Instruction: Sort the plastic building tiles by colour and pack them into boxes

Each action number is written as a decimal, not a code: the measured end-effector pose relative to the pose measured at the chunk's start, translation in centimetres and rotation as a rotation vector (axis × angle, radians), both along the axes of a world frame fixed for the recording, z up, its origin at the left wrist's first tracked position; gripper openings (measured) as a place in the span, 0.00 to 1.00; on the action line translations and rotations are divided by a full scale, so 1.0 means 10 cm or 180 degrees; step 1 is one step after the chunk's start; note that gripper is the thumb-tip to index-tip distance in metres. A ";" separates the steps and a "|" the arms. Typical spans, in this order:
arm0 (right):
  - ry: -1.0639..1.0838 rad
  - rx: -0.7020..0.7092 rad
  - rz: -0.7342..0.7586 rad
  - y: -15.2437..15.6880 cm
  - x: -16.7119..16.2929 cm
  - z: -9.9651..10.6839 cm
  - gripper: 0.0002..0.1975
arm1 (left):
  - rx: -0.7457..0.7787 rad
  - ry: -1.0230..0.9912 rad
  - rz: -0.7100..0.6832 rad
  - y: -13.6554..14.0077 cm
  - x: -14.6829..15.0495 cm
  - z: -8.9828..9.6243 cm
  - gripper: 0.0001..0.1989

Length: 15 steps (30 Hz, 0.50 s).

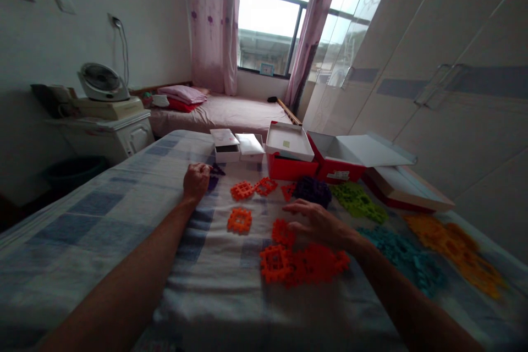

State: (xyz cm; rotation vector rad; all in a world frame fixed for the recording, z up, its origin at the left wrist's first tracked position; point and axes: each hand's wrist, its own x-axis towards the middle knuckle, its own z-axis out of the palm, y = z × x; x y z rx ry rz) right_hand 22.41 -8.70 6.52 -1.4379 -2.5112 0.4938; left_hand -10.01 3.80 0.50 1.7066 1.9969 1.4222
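My left hand is closed, with its fingertips at a dark purple plastic building piece. Part of another purple piece shows just beside the hand. My right hand hovers with its fingers apart over a heap of orange-red interlocking building pieces, partly hiding it, and nothing shows in its grasp. A square orange piece lies by itself between my hands. Farther back lie two more orange squares and an orange triangle beside a purple pile.
Green pieces, teal pieces and yellow-orange pieces lie to the right on the checked cloth. Small white boxes, red boxes and a lid line the back.
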 end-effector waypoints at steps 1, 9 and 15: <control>-0.0151 0.0304 -0.0158 0.06 -0.03 0.02 0.18 | -0.0006 0.0001 0.0000 0.00 0.00 0.00 0.14; -0.1506 0.1174 -0.0209 0.57 -0.24 -0.09 0.12 | -0.0038 0.0049 -0.0036 0.00 -0.01 -0.01 0.15; -0.1618 0.1154 -0.0211 0.73 -0.21 -0.20 0.12 | -0.0076 0.0056 -0.0044 -0.02 0.00 0.01 0.16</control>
